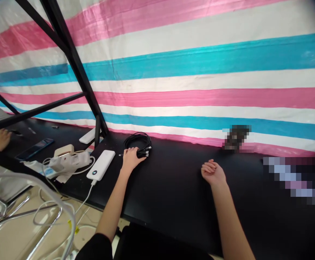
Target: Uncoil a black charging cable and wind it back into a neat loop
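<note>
One black cable coil [141, 154] is pinched by the left hand [131, 159]; right of its fingers, the right hand [214, 173] curls loosely.

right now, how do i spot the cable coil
On the black table, right of the slanted black post, find the left hand. The cable coil lies partly under it, its black loops unlike the white power bank nearby.

A plastic sheet [173, 99] striped in pink, white and blue hangs behind the black table [179, 202]; a black metal frame [77, 68] stands at the left; a white power bank [103, 164] lies with a white cable [94, 182] plugged in; near it sits a white power strip [78, 159]; farther left lies a phone [35, 148].
</note>
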`<action>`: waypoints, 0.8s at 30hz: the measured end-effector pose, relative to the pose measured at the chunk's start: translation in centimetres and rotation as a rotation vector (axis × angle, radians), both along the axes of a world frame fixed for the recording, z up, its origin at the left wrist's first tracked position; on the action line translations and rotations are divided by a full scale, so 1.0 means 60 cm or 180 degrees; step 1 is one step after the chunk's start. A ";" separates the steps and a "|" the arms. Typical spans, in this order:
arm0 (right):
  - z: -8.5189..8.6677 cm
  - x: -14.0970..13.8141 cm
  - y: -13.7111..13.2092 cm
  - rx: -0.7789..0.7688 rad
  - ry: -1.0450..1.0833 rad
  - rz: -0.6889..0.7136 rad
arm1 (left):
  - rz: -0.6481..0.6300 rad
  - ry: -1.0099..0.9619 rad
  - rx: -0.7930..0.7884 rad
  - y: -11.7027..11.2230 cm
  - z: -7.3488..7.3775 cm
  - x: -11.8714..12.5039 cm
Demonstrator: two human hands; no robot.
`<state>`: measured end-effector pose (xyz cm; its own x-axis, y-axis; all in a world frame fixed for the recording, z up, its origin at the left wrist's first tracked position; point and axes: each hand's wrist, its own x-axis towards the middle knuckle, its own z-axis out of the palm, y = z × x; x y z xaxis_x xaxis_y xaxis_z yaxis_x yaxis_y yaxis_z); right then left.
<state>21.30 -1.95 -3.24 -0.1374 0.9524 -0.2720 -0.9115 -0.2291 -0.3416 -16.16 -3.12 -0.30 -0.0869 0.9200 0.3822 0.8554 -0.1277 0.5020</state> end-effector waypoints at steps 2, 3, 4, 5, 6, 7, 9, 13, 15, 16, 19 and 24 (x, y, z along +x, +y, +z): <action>0.002 -0.005 -0.002 -0.0034 0.0002 0.0023 | 0.0052 -0.0212 0.0170 -0.010 0.003 0.007; 0.002 -0.007 -0.002 -0.0049 0.0001 0.0039 | 0.0088 -0.0337 0.0269 -0.014 0.005 0.009; 0.003 -0.010 -0.003 -0.0062 0.0000 0.0055 | 0.0143 -0.0480 0.0375 -0.017 0.008 0.009; 0.003 -0.012 -0.003 -0.0075 -0.0003 0.0068 | 0.0225 -0.0642 0.0490 -0.019 0.012 0.008; 0.004 -0.014 -0.003 -0.0087 -0.0007 0.0078 | 0.0331 -0.0824 0.0612 -0.020 0.014 0.005; 0.004 -0.016 -0.003 -0.0099 -0.0012 0.0084 | 0.0458 -0.1023 0.0740 -0.019 0.016 -0.001; 0.004 -0.019 -0.003 -0.0117 -0.0028 0.0083 | 0.0753 -0.1453 0.0994 -0.015 0.016 -0.015; 0.004 -0.024 -0.003 -0.0137 -0.0072 0.0093 | 0.1302 -0.2288 0.1252 -0.002 0.003 -0.049; 0.005 -0.028 -0.004 -0.0143 -0.0095 0.0118 | 0.1500 -0.2599 0.1267 0.004 -0.005 -0.061; 0.006 -0.030 -0.005 -0.0148 -0.0102 0.0130 | 0.1576 -0.2711 0.1269 0.007 -0.008 -0.066; 0.010 -0.034 -0.007 -0.0181 -0.0101 0.0143 | 0.1694 -0.2886 0.1270 0.013 -0.013 -0.072; 0.017 -0.036 -0.008 -0.0226 -0.0080 0.0116 | 0.1598 -0.2816 0.1299 0.018 -0.016 -0.067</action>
